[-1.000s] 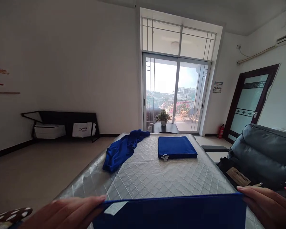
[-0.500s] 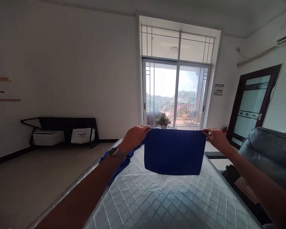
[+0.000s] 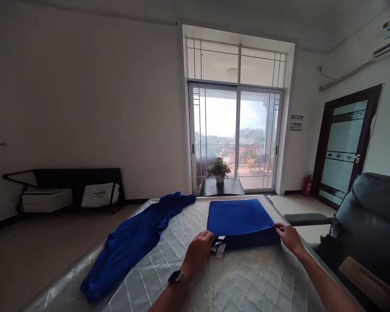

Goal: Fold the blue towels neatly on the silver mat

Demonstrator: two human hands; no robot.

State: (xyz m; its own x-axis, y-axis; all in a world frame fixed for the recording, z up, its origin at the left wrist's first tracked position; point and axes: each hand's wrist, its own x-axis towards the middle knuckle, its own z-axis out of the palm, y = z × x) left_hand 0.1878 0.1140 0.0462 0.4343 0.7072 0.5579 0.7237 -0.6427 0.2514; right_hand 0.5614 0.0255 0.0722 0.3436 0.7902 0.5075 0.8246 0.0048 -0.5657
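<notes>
A flat, folded blue garment (image 3: 238, 216) lies on the far part of the quilted silver bed cover. My left hand (image 3: 199, 251), with a watch at the wrist, pinches its near left corner. At the near right corner my right hand (image 3: 289, 236) has thumb and fingertips closed on the edge. Beneath it is more dark blue folded fabric (image 3: 251, 241), with white labels (image 3: 219, 249) sticking out by my left fingers. Off to the left, a second blue garment (image 3: 134, 236) is spread loose and crumpled.
The quilted cover (image 3: 243, 281) fills the surface in front of me. A dark leather armchair (image 3: 370, 216) stands close on the right. Beyond the far edge is a black chair (image 3: 222, 187) with a potted plant (image 3: 219, 170). A low black rack (image 3: 78, 182) is along the left wall.
Both hands have lowered the folded garment from hanging upright in the air to lying flat on the folded fabric. My view has tilted, showing more of the crumpled garment.
</notes>
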